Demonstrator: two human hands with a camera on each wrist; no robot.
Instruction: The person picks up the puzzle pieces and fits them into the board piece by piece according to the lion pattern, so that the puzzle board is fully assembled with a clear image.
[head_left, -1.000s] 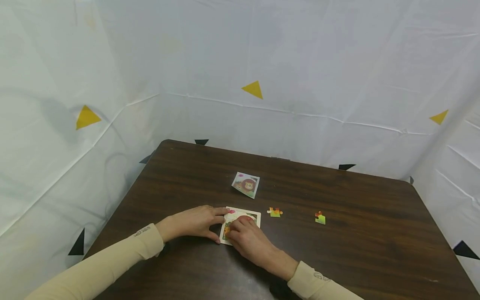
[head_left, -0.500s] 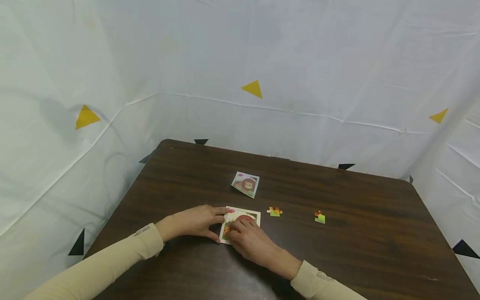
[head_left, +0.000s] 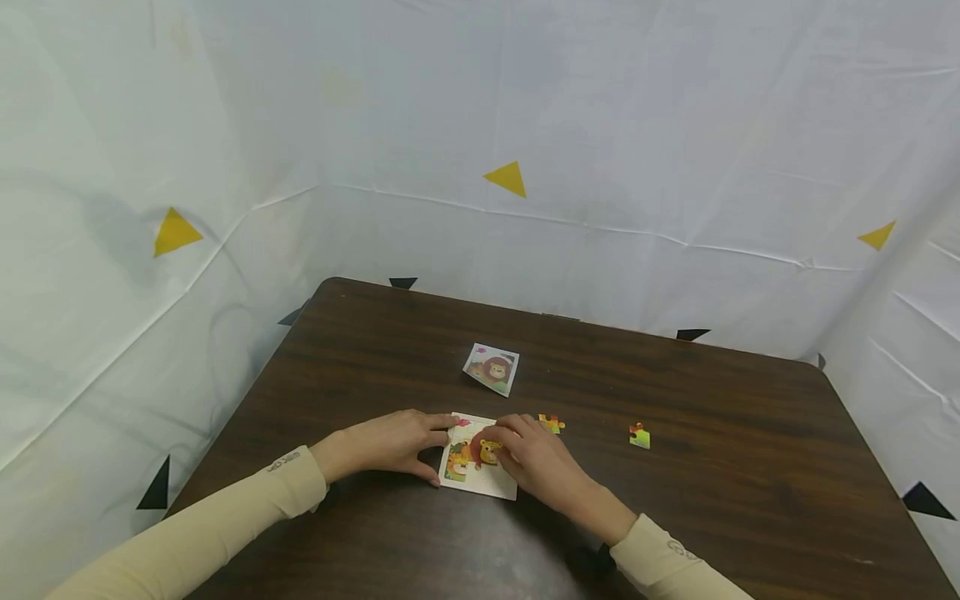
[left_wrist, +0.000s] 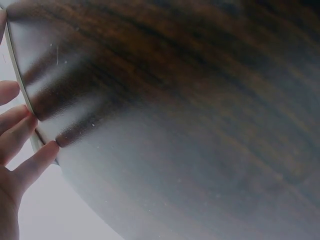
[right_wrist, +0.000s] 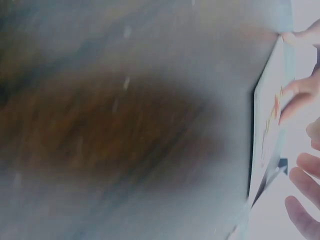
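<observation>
In the head view a white-bordered jigsaw board (head_left: 480, 483) lies near the table's front, partly filled with a lion picture (head_left: 489, 452) and other coloured pieces at its left. My left hand (head_left: 390, 446) lies along the board's left side, straight fingers touching the upper corner and thumb at the lower one. The left wrist view shows those fingertips against the board's edge. Over the board's right side is my right hand (head_left: 536, 462), its fingertips at the lion's mane. Its fingers (right_wrist: 307, 185) look spread and loosely bent in the right wrist view, with nothing visible between them.
Two loose jigsaw pieces lie right of the board: one piece (head_left: 553, 423) just beyond the right hand, another piece (head_left: 640, 436) farther right. A lion picture card (head_left: 492, 369) with a lifted edge lies behind the board. White sheeting (head_left: 600, 125) surrounds the brown table (head_left: 712, 500).
My right hand has moved right and slightly away across the board, uncovering the lion's face and the bare lower part. My left hand and the loose pieces have stayed put.
</observation>
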